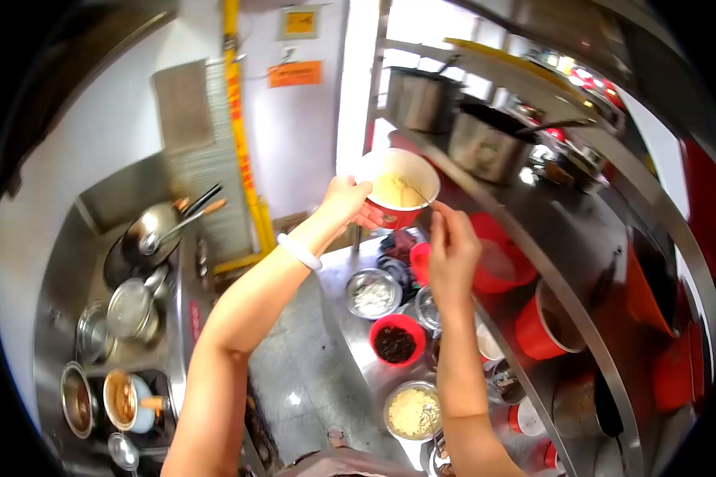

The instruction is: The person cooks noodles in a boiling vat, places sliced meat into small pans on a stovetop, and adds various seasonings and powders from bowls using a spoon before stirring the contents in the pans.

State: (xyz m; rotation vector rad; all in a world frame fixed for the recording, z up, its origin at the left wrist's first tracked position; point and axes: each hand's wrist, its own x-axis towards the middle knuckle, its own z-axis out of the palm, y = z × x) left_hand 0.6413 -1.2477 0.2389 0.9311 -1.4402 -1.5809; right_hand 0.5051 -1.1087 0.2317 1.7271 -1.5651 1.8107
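Observation:
My left hand (348,203) is wrapped round a red paper bowl (399,218) with a white inside, tilted towards me. Pale yellow food (391,189) lies in its bottom. In the fingers of my right hand (455,248) is the thin handle of a spoon (423,196), whose end dips into that food. Below the hands, on the steel counter, are a metal bowl of white pieces (373,298), a red bowl of dark food (395,343) and a bowl of pale yellow crumbly food (413,409).
A steel shelf on the right carries large pots (485,147) and a red bucket (542,322). To the left stands a stove counter with a wok (156,226), a saucepan (132,308) and a small blue-white pot (142,409). Grey floor (294,374) runs between them.

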